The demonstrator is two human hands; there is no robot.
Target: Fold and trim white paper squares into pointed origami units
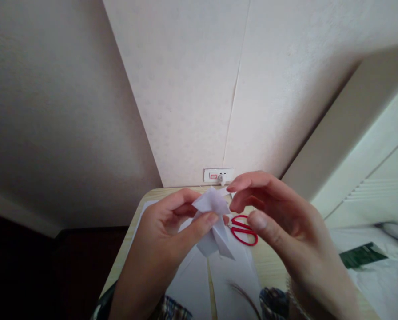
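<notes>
A small piece of folded white paper (pixel 208 243) is pinched in my left hand (pixel 172 231), the thumb pressed on its front and the fingers behind. Several pointed flaps stick out of it, upward and to the lower right. My right hand (pixel 279 218) hovers just right of the paper, thumb and fingers apart and curved. Its index fingertip is by the paper's upper right flap; whether it touches I cannot tell. Behind the hands, red-handled scissors (pixel 244 239) lie on the table, their blades mostly hidden by the paper and hand.
White paper sheets (pixel 192 284) lie on the light wooden table (pixel 268 258), with a narrow gap between them. A wall socket (pixel 212 175) with a plug sits behind the table. To the right, a green packet (pixel 364 255) rests on a white surface.
</notes>
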